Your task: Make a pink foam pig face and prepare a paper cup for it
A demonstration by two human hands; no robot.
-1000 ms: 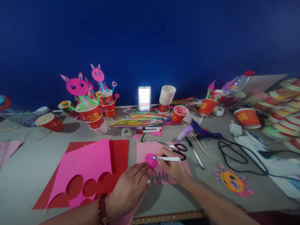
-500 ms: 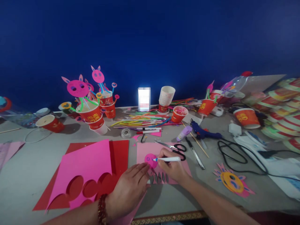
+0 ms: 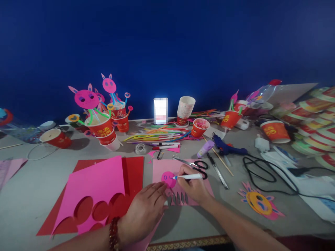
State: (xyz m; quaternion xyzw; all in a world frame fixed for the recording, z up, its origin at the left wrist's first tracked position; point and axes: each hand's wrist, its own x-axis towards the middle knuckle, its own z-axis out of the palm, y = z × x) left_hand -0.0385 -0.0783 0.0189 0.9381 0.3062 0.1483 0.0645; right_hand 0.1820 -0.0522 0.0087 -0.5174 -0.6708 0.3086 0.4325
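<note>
- While my right hand [image 3: 193, 186] pinches a slim white blue-tipped marker [image 3: 193, 176], fingers closed round its barrel, a curved blue stroke [image 3: 170, 177] shows beside the blue ring [image 3: 165, 177]; a second ago only the ring was clear.
- Bright-pink round paper disc [image 3: 167, 183], one: lying on the pale-pink paper sheet [image 3: 158, 165], under the marker's tip.
- My left hand [image 3: 145, 205], one: flat, fingers stretched out together, tips at the disc's lower edge; any hold underneath I cannot tell.
- Red paper cup [image 3: 198, 132], one: filled with pink paper pieces.
- Red paper-cup stacks [image 3: 103, 129], two, at left: holding pink eared paper figures [image 3: 86, 99] on fuzzy stems.
- Black-handled scissors [image 3: 200, 164], one pair; blue glue gun [image 3: 225, 147], one; purple tube [image 3: 205, 149], one; clear tape roll [image 3: 136, 149], one.
</note>
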